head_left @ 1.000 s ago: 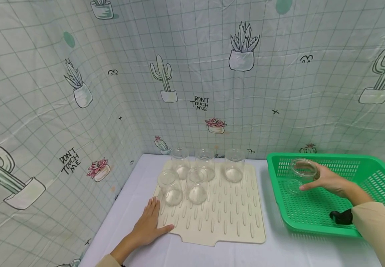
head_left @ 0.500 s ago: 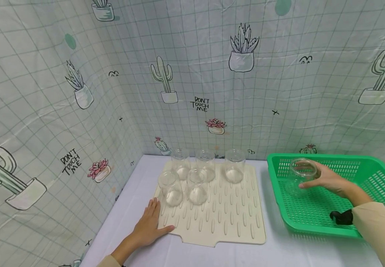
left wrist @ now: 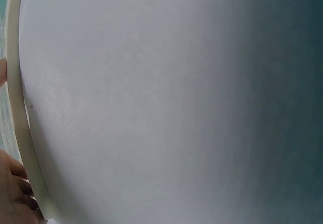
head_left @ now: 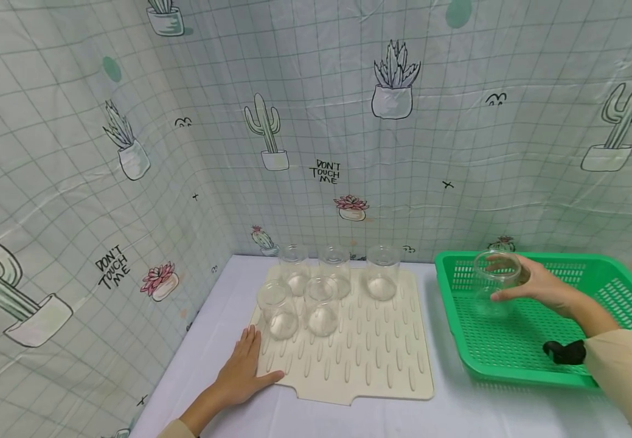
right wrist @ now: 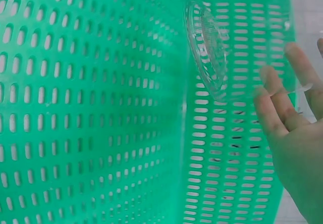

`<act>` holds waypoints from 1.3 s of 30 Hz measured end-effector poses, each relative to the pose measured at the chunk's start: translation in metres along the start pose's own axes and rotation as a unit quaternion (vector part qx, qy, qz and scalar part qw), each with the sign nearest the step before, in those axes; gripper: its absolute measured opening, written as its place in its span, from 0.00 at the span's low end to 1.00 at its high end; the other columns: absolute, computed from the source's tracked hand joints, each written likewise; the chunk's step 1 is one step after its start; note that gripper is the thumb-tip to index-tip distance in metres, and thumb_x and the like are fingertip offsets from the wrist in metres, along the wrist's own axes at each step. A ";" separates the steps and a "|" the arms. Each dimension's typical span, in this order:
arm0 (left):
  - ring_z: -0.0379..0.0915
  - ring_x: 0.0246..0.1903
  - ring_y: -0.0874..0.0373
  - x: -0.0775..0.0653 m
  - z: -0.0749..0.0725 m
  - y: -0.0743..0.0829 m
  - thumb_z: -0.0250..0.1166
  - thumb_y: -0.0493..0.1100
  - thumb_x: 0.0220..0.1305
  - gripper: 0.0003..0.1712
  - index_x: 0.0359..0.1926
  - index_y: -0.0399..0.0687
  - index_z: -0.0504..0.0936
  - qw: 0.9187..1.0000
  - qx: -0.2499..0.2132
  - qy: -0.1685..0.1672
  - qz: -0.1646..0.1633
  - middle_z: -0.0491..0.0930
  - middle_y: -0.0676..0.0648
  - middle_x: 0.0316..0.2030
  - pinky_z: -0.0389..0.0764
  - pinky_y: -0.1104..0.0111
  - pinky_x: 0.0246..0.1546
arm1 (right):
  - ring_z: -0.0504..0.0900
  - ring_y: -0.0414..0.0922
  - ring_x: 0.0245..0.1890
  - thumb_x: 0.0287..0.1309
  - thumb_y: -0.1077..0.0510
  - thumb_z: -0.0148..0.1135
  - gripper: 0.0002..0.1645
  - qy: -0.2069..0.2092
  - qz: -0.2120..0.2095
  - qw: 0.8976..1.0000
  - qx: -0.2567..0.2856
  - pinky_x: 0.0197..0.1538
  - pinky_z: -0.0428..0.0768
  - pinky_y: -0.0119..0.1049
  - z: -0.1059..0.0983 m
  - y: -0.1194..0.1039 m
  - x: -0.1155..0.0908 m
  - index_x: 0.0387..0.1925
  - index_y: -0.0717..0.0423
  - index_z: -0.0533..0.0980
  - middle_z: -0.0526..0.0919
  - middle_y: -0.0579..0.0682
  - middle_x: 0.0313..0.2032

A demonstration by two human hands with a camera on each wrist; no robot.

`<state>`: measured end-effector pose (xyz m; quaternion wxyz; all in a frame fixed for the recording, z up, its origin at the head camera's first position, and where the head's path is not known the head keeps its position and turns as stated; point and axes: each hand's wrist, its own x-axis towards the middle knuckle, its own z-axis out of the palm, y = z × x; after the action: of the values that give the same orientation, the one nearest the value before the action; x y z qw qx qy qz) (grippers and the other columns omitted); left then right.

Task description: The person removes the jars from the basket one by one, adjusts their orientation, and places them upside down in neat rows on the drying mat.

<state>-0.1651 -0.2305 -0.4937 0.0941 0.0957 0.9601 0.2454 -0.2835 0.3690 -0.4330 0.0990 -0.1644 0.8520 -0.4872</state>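
In the head view my right hand (head_left: 548,292) grips a clear plastic cup (head_left: 497,286) by its side, inside the green basket (head_left: 460,347). The right wrist view shows the fingers (right wrist: 282,100) curved round that cup (right wrist: 247,42), close to the basket's slotted wall. My left hand (head_left: 241,371) lies flat with spread fingers on the lower left edge of the cream ridged drying board (head_left: 370,365). Several clear cups stand on the board, such as a front cup (head_left: 322,310) and a back right cup (head_left: 383,274). The left wrist view shows mostly white cloth.
A white cloth (head_left: 305,420) covers the table under the board and basket. Patterned curtains (head_left: 430,146) hang behind and on the left. A small black object (head_left: 564,351) shows beside the right sleeve, over the basket.
My right hand has lifted the cup slightly, and the cup stands more upright than a second ago. The left hand keeps its place on the board. The head view has shifted a little.
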 end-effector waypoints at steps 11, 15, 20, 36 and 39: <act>0.29 0.75 0.36 0.000 0.000 -0.001 0.63 0.70 0.61 0.64 0.74 0.23 0.46 1.000 0.000 0.000 0.000 0.38 0.28 0.75 0.40 0.44 0.72 | 0.76 0.34 0.50 0.59 0.62 0.71 0.47 0.026 -0.016 0.998 -0.048 0.44 0.80 0.38 -0.008 -0.023 -0.016 0.75 0.50 0.59 0.73 0.43 0.60; 0.29 0.75 0.36 0.000 -0.001 -0.002 0.63 0.70 0.61 0.64 0.74 0.24 0.46 1.000 0.002 -0.001 -0.002 0.38 0.28 0.75 0.41 0.45 0.72 | 0.77 0.36 0.49 0.58 0.65 0.70 0.47 0.039 -0.040 0.997 -0.054 0.41 0.80 0.37 -0.011 -0.030 -0.022 0.75 0.50 0.59 0.73 0.41 0.59; 0.29 0.75 0.36 -0.001 -0.002 -0.001 0.63 0.70 0.61 0.64 0.74 0.24 0.46 1.000 -0.001 -0.001 -0.002 0.38 0.28 0.75 0.41 0.44 0.72 | 0.77 0.36 0.49 0.58 0.68 0.69 0.47 0.051 -0.065 0.996 -0.047 0.40 0.79 0.35 -0.014 -0.042 -0.027 0.74 0.50 0.60 0.72 0.42 0.60; 0.30 0.75 0.35 0.001 -0.001 0.000 0.63 0.70 0.61 0.64 0.74 0.23 0.47 1.000 -0.002 0.002 -0.001 0.39 0.28 0.75 0.41 0.45 0.72 | 0.75 0.30 0.48 0.53 0.64 0.75 0.47 0.093 -0.065 0.990 -0.087 0.37 0.78 0.34 -0.012 -0.076 -0.028 0.72 0.45 0.65 0.75 0.33 0.55; 0.30 0.75 0.35 0.000 -0.003 0.001 0.63 0.70 0.61 0.64 0.74 0.23 0.47 1.000 -0.010 -0.003 -0.007 0.39 0.28 0.75 0.42 0.44 0.72 | 0.73 0.29 0.49 0.53 0.61 0.76 0.47 0.099 -0.059 0.988 -0.103 0.38 0.78 0.33 -0.010 -0.086 -0.027 0.72 0.44 0.64 0.74 0.33 0.55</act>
<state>-0.1658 -0.2313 -0.4909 0.1000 0.0891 0.9579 0.2539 -0.2460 0.3462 -0.3536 -0.0318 -0.1749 0.8920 -0.4155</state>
